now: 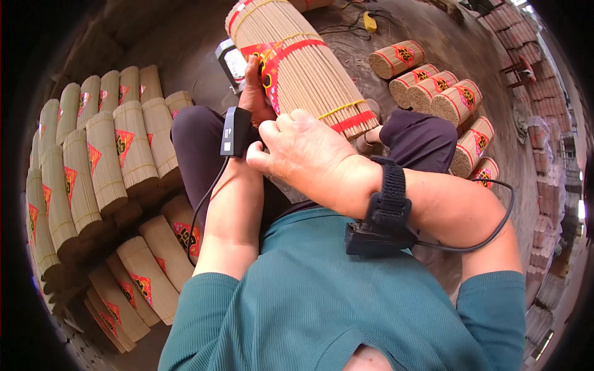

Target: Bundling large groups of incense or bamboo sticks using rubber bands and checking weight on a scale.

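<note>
A large bundle of incense sticks [315, 74] lies slantwise above my lap, bound with thin yellow ties and red bands, with a red and gold label [262, 62] on its left part. My left hand [255, 96] grips its left side, thumb up against the label and the other fingers partly hidden. On the bundle's near side my right hand [306, 148] rests with its back up and fingers curled in. Whatever those fingertips hold, if anything, is hidden. Each wrist carries a black strapped device with a cable.
Many labelled incense bundles [105, 154] stand in stacked rows at my left. Several more bundles [433, 93] lie on the floor at the right. Past the held bundle are a white-and-grey device [234, 65], a yellow object [370, 22] and dark cables. Stacked bundles [544, 185] line the far right.
</note>
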### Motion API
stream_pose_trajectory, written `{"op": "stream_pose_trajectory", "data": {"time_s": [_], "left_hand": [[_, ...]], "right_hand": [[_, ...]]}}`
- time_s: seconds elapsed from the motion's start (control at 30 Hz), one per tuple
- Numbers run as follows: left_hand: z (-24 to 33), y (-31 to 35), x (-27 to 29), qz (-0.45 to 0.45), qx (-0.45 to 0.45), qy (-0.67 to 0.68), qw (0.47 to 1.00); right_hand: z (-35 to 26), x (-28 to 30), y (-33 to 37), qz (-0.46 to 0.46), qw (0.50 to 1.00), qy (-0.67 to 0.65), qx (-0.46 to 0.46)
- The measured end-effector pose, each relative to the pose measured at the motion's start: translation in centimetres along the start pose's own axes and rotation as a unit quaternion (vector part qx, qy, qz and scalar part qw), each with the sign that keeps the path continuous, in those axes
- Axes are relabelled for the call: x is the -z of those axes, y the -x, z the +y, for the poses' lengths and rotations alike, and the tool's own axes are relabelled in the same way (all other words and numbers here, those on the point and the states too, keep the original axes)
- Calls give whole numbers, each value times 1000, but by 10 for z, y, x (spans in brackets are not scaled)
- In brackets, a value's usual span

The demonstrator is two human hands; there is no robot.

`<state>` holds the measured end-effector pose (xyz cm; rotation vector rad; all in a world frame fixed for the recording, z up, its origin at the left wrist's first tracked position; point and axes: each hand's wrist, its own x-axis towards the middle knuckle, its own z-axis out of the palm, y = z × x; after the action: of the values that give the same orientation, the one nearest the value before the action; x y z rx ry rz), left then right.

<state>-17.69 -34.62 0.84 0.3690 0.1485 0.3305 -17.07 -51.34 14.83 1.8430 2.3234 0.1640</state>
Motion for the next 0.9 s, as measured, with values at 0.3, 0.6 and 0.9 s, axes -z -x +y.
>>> {"op": "stream_pose_trajectory", "data": {"time_s": [0.3,0.6,0.9], "left_hand": [[-4,4,-17,-40,16,42,998],[2,17,-39,-157,-39,96,982],[-23,14,-53,-139,-5,138,981]], "right_hand": [[16,-3,13,225,962,-141,66],[40,-14,91,329,804,-444,-219],[19,-55,68,313,593,-711,-213]]}}
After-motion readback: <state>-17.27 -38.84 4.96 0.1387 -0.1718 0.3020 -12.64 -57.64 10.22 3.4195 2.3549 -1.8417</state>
